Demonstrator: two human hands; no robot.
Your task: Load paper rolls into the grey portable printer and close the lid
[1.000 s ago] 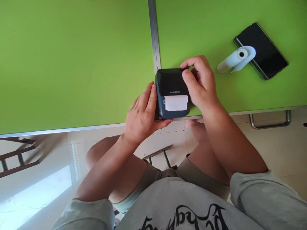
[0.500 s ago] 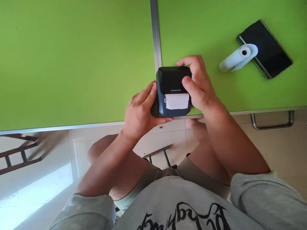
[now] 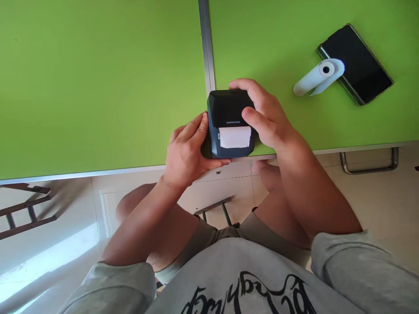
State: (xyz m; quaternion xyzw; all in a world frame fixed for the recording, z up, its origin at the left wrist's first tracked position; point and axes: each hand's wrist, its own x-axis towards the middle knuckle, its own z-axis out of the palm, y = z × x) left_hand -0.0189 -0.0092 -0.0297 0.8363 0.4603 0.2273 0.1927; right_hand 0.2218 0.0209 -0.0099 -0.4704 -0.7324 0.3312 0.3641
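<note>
A small black and dark-blue label printer (image 3: 225,107) sits at the front edge of the green table, beside the metal seam. White paper (image 3: 235,137) lies over its front, below the black lid. My left hand (image 3: 186,150) braces the printer's left side with its fingers, the thumb stretched along the front edge. On the other side, my right hand (image 3: 266,117) grips the printer, thumb on the lid's right part and index finger curled over the back edge. Its lower fingers are hidden.
At the right of the green table (image 3: 98,87), a white paper roll (image 3: 310,78) with a loose end lies against a dark phone (image 3: 358,65). A metal handle (image 3: 369,170) juts out below the table's front edge. A stool (image 3: 214,207) shows between my legs.
My right index finger has slid slightly left along the printer's back edge. The whole view has shifted a little; both hands stay at the printer.
</note>
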